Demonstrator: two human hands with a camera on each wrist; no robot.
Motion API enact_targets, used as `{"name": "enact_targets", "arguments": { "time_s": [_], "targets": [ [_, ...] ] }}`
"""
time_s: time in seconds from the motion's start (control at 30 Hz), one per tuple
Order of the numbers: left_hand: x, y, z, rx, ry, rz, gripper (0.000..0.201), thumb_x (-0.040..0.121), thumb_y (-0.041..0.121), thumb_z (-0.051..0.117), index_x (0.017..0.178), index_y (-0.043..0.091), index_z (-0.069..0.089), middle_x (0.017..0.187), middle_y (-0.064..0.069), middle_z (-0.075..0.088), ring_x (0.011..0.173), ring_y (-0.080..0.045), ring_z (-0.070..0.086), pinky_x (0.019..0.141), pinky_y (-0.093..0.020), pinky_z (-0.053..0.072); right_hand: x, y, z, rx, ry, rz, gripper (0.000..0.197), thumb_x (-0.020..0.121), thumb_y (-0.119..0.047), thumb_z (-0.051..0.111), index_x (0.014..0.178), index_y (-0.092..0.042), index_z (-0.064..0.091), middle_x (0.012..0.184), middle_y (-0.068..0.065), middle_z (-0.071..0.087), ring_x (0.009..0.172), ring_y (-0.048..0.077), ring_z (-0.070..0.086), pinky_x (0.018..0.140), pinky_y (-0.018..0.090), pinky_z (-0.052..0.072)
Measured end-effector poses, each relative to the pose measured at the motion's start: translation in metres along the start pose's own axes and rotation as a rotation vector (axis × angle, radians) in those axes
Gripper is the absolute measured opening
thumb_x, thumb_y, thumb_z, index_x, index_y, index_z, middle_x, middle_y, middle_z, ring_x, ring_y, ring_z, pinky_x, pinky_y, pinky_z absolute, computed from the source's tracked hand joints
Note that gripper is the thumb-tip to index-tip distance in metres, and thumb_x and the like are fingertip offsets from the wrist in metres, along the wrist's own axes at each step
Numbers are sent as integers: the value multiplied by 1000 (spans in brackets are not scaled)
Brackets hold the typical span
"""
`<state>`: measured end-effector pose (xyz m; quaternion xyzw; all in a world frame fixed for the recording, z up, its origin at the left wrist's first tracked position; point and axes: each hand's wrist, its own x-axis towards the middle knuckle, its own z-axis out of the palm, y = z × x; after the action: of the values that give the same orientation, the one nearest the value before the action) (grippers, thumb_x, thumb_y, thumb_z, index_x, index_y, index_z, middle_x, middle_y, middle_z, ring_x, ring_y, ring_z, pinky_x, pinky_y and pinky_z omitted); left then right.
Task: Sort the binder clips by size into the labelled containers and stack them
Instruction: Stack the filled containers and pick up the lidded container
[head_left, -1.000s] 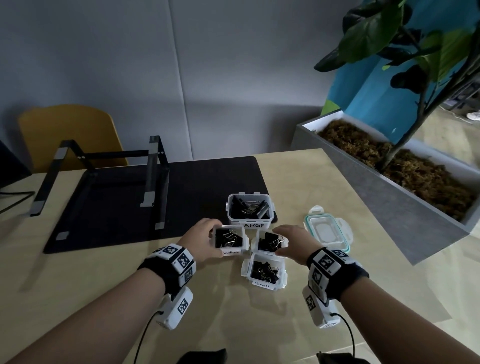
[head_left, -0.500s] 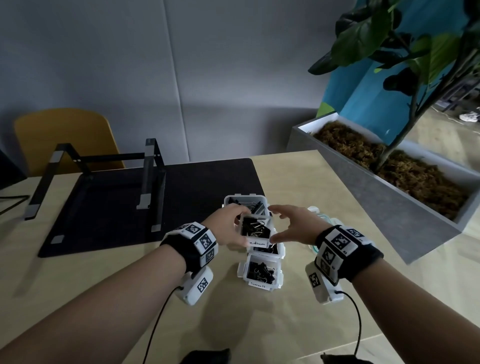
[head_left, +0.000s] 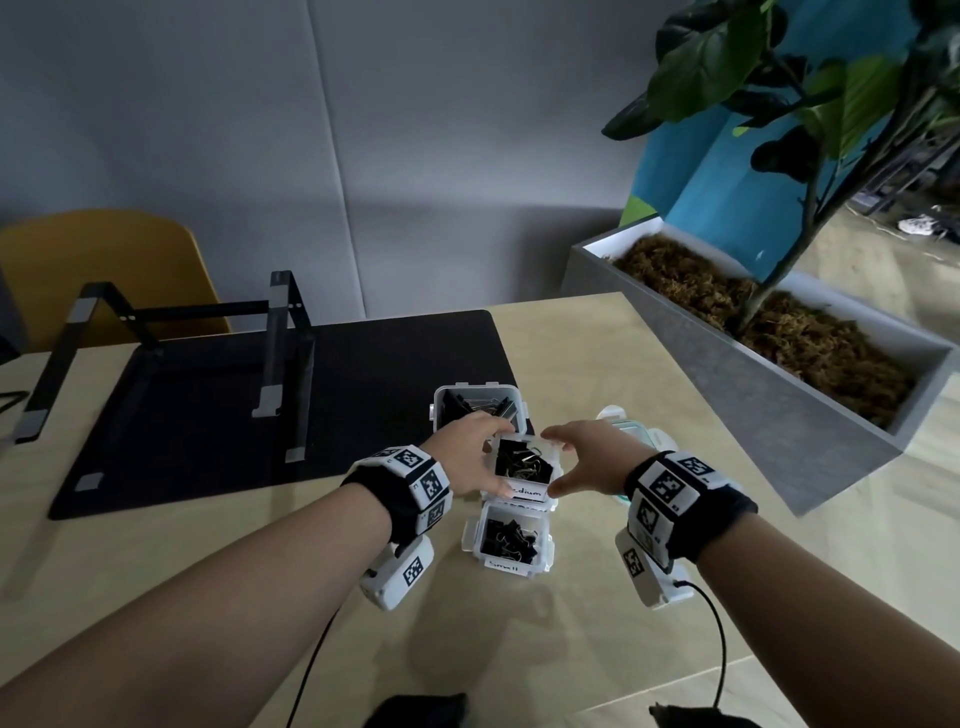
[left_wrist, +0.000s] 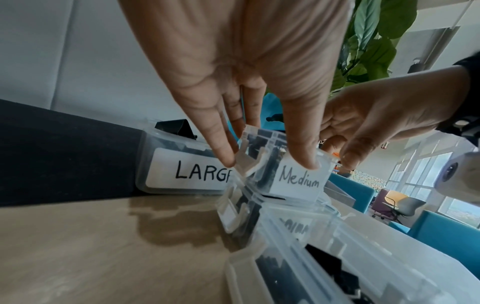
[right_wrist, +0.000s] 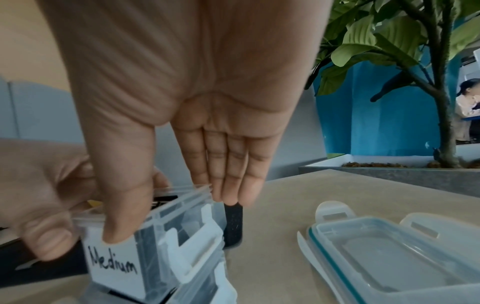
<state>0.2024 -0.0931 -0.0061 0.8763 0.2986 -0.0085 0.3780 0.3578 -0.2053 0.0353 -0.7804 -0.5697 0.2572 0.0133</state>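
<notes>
Both hands hold the Medium box (head_left: 522, 467) of binder clips, which sits on another box just beyond the Small box (head_left: 511, 540) on the counter (head_left: 208, 571). The left hand (head_left: 467, 457) has its grip pinching the box's left side; the right hand (head_left: 587, 460) pinches its right side. The Large box (head_left: 475, 402) stands behind.

medium container (head_left: 524, 470) | open, clips inside | atop another container

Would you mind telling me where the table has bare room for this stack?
Bare wood lies left of the Small box, below the black mat. It is crowded between the Large box, the Medium box and the lid.
</notes>
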Motion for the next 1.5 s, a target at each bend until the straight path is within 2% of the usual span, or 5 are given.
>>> {"name": "enact_targets", "arguments": {
  "time_s": [0.67,0.83,0.9,1.03,1.5],
  "targets": [
    [-5,-1,15,-110,0,-67,83,73,24,77,143,25,33,144,5,38,130,-15,42,110,-36,37,12,-18,4,-95,-53,-25,79,79,-35,71,145,-20,31,145,3,43,134,21,38,110,34,32],
    [-9,-17,19,-251,132,-113,46,83,6,54,127,20,48,128,1,54,111,-11,53,85,-19,48,11,-19,3,-122,-63,-24,78,81,-34,70,146,-18,29,146,4,41,135,22,37,111,33,31],
    [-10,-27,25,-197,180,-184,41,87,2,44,124,18,52,127,0,56,113,-13,53,91,-21,46,11,-21,3,-155,-70,-24,76,81,-34,69,144,-15,32,143,6,45,133,23,40,110,36,34],
    [-5,-42,35,-115,69,-260,52,88,2,40,137,20,45,140,-2,48,127,-19,47,107,-31,38,11,-26,3,-197,-56,-36,68,80,-34,68,137,-11,40,133,9,52,124,25,46,103,38,41],
    [10,-41,48,-334,-35,-215,46,92,0,42,134,17,48,123,-12,60,112,-30,58,91,-33,48,10,-30,5,-232,-76,-13,72,81,-34,69,141,-12,36,136,9,51,126,26,46,104,38,40]
  ]
}}
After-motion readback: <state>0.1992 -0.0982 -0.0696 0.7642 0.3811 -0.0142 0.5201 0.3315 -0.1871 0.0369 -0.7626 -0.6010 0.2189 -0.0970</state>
